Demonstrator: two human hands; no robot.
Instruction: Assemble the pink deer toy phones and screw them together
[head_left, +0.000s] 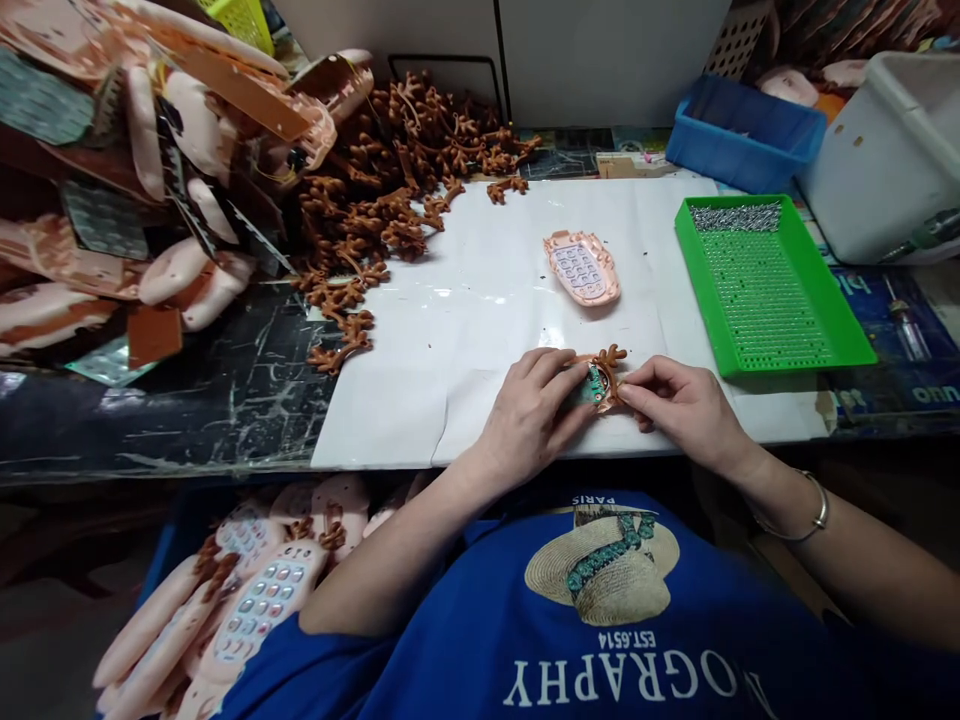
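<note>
My left hand (536, 405) is closed around a pink toy phone half (606, 408), low on the white board. A green circuit board (596, 382) shows inside the shell between my hands. A brown antler piece (611, 360) sits at the shell's end, its branched tip pointing away from me. The fingertips of my right hand (675, 405) pinch at the antler's near side; whether they also hold something small, I cannot make out. Farther back on the board lies a pink phone front (581, 268) with a keypad, apart from both hands.
Brown antlers (375, 210) are heaped at the back left, beside piled pink shells (180, 270). To the right stand a green tray (855, 335) with screws, a blue bin (742, 140) and a white tub (885, 170). Assembled toy phones (259, 610) fill a container below the table's left edge.
</note>
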